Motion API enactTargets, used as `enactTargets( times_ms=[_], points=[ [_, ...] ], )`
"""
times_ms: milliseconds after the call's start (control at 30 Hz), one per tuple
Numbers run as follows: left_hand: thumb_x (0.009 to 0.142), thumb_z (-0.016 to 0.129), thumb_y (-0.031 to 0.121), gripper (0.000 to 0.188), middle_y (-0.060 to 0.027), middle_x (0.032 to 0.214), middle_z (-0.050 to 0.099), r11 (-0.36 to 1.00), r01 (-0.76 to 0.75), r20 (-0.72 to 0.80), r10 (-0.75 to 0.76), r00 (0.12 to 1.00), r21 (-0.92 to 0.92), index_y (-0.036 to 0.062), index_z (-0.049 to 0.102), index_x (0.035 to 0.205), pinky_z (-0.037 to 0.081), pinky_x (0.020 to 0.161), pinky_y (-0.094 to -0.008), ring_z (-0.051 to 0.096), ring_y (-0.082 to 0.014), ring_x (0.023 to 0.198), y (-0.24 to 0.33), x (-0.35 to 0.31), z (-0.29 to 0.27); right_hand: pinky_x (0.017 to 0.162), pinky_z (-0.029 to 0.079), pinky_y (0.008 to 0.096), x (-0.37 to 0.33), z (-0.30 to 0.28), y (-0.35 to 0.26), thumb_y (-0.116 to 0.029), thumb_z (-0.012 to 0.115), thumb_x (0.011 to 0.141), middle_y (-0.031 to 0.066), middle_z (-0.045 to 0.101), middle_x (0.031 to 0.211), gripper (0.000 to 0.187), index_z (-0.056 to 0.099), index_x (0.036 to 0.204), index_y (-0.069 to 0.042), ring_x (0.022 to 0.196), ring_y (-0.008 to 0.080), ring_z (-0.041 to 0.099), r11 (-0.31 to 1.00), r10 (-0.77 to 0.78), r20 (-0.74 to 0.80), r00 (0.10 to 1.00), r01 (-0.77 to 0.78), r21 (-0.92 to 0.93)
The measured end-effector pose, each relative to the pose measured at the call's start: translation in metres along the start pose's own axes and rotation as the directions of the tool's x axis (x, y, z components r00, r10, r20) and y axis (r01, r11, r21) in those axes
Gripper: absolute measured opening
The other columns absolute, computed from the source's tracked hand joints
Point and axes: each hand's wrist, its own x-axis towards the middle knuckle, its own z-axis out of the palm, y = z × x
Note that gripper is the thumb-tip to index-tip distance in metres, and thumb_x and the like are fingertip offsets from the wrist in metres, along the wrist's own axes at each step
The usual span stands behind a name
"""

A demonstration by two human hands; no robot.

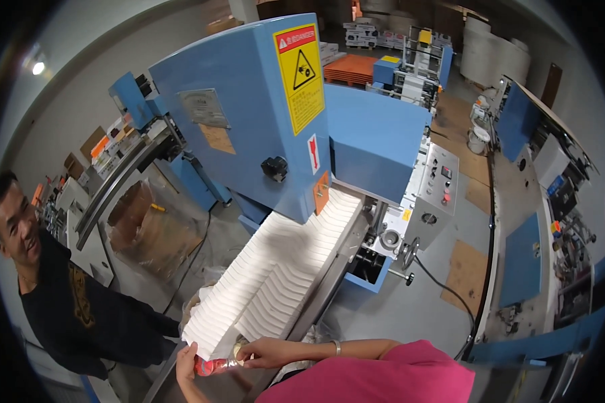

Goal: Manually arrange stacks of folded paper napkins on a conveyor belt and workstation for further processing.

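Observation:
A long double row of white folded paper, like napkins or tissues (269,272), lies on a sloping metal tray coming out of a blue machine (235,107). At its near end my left hand (187,366) grips the edge of a red and clear plastic bag (212,366), its fingertips beside the lowest paper. My right hand (265,352), with a bracelet at the wrist, has its fingers closed at the bag's other side, by a small pale yellowish patch. Part of the bag is hidden behind this hand.
A person (67,295) in a dark shirt stands at the left, near a large plastic-lined box (154,225). A control panel (440,174) and a handwheel (411,254) sit on the machine's right side. A black cable (450,292) runs over the floor.

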Motion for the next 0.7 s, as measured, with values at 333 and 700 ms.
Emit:
enactTargets(
  times_ms=[333,700],
  points=[
    [0.089,0.064,0.034,0.032,-0.0014,0.077,0.063,0.995,0.075,-0.001,-0.075,0.997,0.069,0.0017,0.065,0.089,0.047,0.057,-0.0257,0.057,-0.0091,0.064,0.010,0.003,0.018,0.072,0.052,0.0291,0.001,0.012,-0.011,-0.024,0.063,0.088,0.0095,0.068,0.094,0.031,0.062,0.113,-0.006,0.079,0.0169,0.067,0.972,0.229,-0.071,0.971,-0.232,-0.029],
    [0.087,0.064,0.040,0.040,0.0014,0.065,0.054,0.973,-0.077,-0.013,0.082,0.997,0.217,0.0019,0.060,0.074,0.038,0.050,-0.0279,0.047,-0.0073,0.059,-0.012,0.006,0.002,0.068,0.050,0.0266,0.026,0.041,-0.024,-0.022,0.061,0.089,0.0056,0.068,0.094,0.030,0.062,0.112,-0.003,0.076,0.0113,0.062,0.971,0.237,-0.018,0.971,-0.237,-0.030]
  ],
)
